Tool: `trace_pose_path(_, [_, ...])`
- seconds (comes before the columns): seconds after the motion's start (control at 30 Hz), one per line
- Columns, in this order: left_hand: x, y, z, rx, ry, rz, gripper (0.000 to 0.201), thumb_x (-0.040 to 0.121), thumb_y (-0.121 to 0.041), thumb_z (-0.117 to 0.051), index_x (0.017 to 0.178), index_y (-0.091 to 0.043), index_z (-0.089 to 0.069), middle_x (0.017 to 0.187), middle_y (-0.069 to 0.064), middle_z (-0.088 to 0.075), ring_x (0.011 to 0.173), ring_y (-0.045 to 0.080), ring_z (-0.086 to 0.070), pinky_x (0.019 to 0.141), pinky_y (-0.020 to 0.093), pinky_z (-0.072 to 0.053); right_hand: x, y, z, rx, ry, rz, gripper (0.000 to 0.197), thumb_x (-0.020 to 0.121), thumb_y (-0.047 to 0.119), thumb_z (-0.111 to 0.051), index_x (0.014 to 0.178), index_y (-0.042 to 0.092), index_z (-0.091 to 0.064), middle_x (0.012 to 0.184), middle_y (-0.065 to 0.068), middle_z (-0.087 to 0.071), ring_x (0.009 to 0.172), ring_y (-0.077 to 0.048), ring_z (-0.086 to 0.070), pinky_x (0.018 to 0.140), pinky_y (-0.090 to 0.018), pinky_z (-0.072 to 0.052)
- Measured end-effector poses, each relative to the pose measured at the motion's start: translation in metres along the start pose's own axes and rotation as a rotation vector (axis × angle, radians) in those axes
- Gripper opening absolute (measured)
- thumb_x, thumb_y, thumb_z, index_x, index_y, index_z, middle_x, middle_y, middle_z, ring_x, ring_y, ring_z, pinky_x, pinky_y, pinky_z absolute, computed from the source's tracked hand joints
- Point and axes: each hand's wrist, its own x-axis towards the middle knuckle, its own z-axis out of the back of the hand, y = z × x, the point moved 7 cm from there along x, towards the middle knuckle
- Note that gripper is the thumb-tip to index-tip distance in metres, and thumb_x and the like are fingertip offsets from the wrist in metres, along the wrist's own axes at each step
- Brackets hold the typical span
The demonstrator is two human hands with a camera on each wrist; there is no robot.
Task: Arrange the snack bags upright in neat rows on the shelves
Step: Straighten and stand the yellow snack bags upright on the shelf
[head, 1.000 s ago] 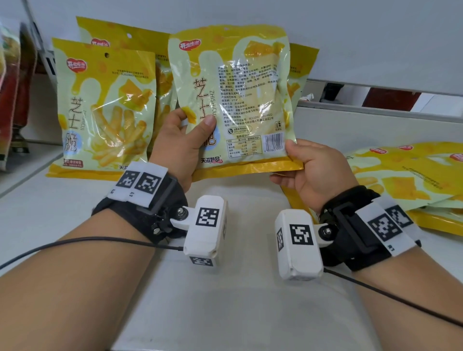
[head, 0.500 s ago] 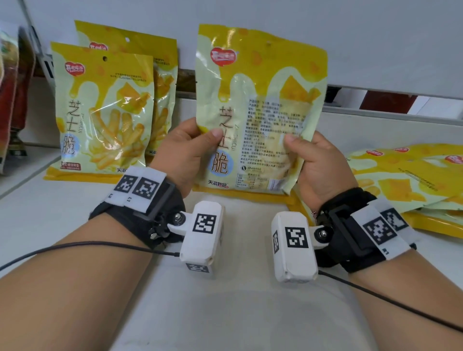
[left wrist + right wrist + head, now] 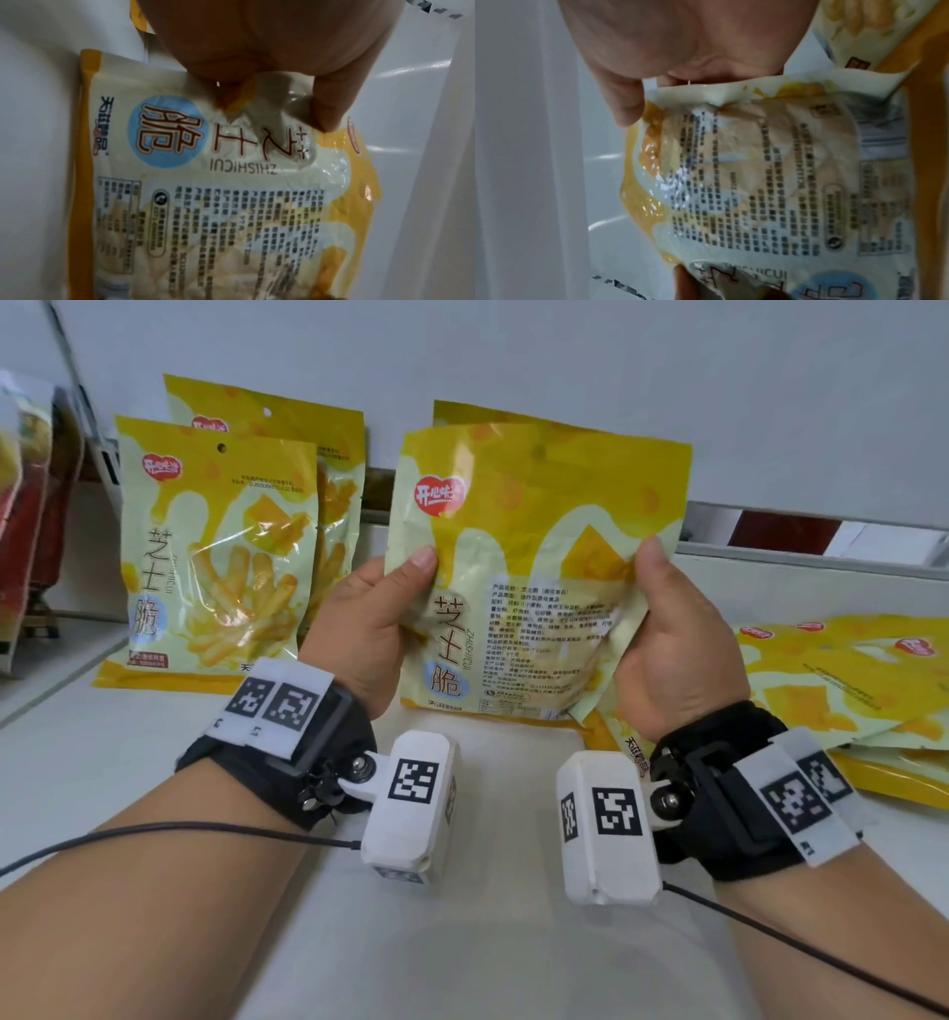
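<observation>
Both hands are up in front with one yellow snack bag (image 3: 534,567) held between them, upright and with its back label side facing the camera. The left hand (image 3: 362,629) pinches the bag's left edge, thumb on the front near the red logo side and the rest of the fingers hidden behind it; the left wrist view shows that thumb (image 3: 331,101) crumpling the film right by the big printed characters. The right hand (image 3: 678,649) grips the right edge the same way, thumb pressed onto the front, and the bag's lower right corner folds in a bit under that grip. The bag's bottom edge sits low, right at the white shelf (image 3: 462,942), but I can't tell if it's actually touching. Just behind the held bag there's another yellow bag (image 3: 462,415) peeking over its top edge. Past the left hand, two more bags stand upright one behind the other, the front one (image 3: 215,552) showing the fries picture and the back one (image 3: 287,418) sticking out above it. Off beyond the right hand a pile of the same bags (image 3: 847,680) lies flat on the shelf. Far left of the left hand there are some red and yellow packs (image 3: 31,516) standing on edge.
</observation>
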Motion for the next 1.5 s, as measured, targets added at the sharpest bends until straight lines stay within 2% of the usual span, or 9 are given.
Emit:
trace_pose_path(0.33, [-0.002, -0.005, 0.000, 0.044, 0.001, -0.056, 0.017, 0.089, -0.011, -0.053, 0.091, -0.014, -0.069, 0.082, 0.000, -0.075, 0.078, 0.016, -0.072, 0.065, 0.027, -0.056, 0.001, 0.001, 0.003, 0.035, 0.013, 0.018, 0.035, 0.092, 0.030, -0.048, 0.079, 0.016, -0.077, 0.088, -0.004, -0.075, 0.088, -0.019, -0.071, 0.076, -0.032, -0.055])
trace_pose_path(0.57, [-0.002, -0.011, -0.003, 0.091, 0.015, -0.101, 0.018, 0.091, -0.012, -0.051, 0.101, -0.018, -0.064, 0.086, -0.003, -0.075, 0.083, 0.016, -0.071, 0.069, 0.029, -0.056, -0.003, 0.006, 0.003, -0.031, -0.046, 0.009, 0.029, 0.079, 0.037, -0.055, 0.084, 0.017, -0.076, 0.095, -0.006, -0.074, 0.096, -0.022, -0.068, 0.089, -0.040, -0.053])
trace_pose_path(0.77, [-0.002, -0.021, 0.001, 0.050, -0.065, -0.128, 0.031, 0.097, -0.013, -0.047, 0.089, -0.026, -0.074, 0.089, 0.000, -0.075, 0.087, 0.021, -0.071, 0.076, 0.040, -0.057, -0.008, 0.018, 0.025, -0.319, -0.335, 0.060, 0.010, 0.088, 0.015, -0.062, 0.090, 0.023, -0.056, 0.081, 0.005, -0.058, 0.068, -0.008, -0.052, 0.059, -0.022, -0.041])
trace_pose_path(0.87, [-0.005, -0.022, -0.012, 0.012, 0.010, -0.098, 0.033, 0.098, -0.012, -0.042, 0.093, -0.025, -0.072, 0.092, -0.001, -0.075, 0.090, 0.017, -0.071, 0.072, 0.033, -0.057, -0.013, 0.018, 0.006, -0.445, -0.186, 0.004, 0.011, 0.083, 0.017, -0.067, 0.087, 0.021, -0.057, 0.073, 0.004, -0.053, 0.060, -0.008, -0.048, 0.054, -0.020, -0.041])
trace_pose_path(1.07, [-0.019, -0.009, -0.053, -0.011, 0.328, 0.124, 0.058, 0.089, -0.056, -0.028, 0.123, -0.020, -0.059, 0.125, 0.003, -0.065, 0.120, 0.022, -0.057, 0.089, 0.038, -0.052, -0.029, 0.008, -0.027, -0.664, 0.134, -0.167, 0.080, 0.052, 0.052, -0.075, 0.122, 0.032, -0.042, 0.089, 0.003, -0.060, 0.074, -0.010, -0.061, 0.060, -0.025, -0.048])
trace_pose_path(1.2, [-0.027, 0.006, -0.069, 0.020, 0.406, 0.234, 0.073, 0.078, -0.070, -0.019, 0.110, -0.029, -0.071, 0.124, 0.000, -0.066, 0.123, 0.015, -0.055, 0.094, 0.038, -0.047, -0.035, 0.020, -0.009, -0.962, 0.020, -0.083, 0.059, 0.076, 0.031, -0.074, 0.126, 0.030, -0.045, 0.104, 0.011, -0.061, 0.095, -0.010, -0.062, 0.078, -0.033, -0.053])
trace_pose_path(1.27, [-0.024, 0.011, -0.073, 0.088, 0.357, 0.230, 0.066, 0.083, -0.070, -0.024, 0.105, -0.030, -0.071, 0.115, -0.004, -0.070, 0.117, 0.013, -0.059, 0.090, 0.034, -0.048, -0.034, 0.031, 0.010, -0.970, -0.117, -0.080, 0.022, 0.084, 0.016, -0.060, 0.103, 0.026, -0.059, 0.097, 0.004, -0.068, 0.091, -0.020, -0.066, 0.079, -0.043, -0.056])
trace_pose_path(1.4, [0.003, 0.008, -0.043, 0.420, -0.083, 0.084, 0.013, 0.094, -0.034, -0.053, 0.094, -0.033, -0.066, 0.101, -0.011, -0.066, 0.102, 0.013, -0.059, 0.075, 0.026, -0.043, -0.035, 0.056, 0.052, -0.944, -0.377, -0.119, 0.021, 0.084, 0.002, -0.049, 0.078, 0.019, -0.060, 0.081, -0.002, -0.068, 0.081, -0.027, -0.065, 0.070, -0.035, -0.054])
trace_pose_path(1.5, [0.022, 0.015, -0.010, 0.560, -0.330, 0.136, 0.031, 0.090, -0.027, -0.059, 0.120, -0.023, -0.056, 0.123, 0.001, -0.057, 0.091, 0.011, -0.055, 0.069, 0.025, -0.042, -0.033, 0.073, 0.075, -0.901, -0.496, -0.130, 0.021, 0.083, 0.002, -0.048, 0.086, 0.016, -0.064, 0.089, -0.006, -0.070, 0.088, -0.030, -0.066, 0.081, -0.042, -0.055])
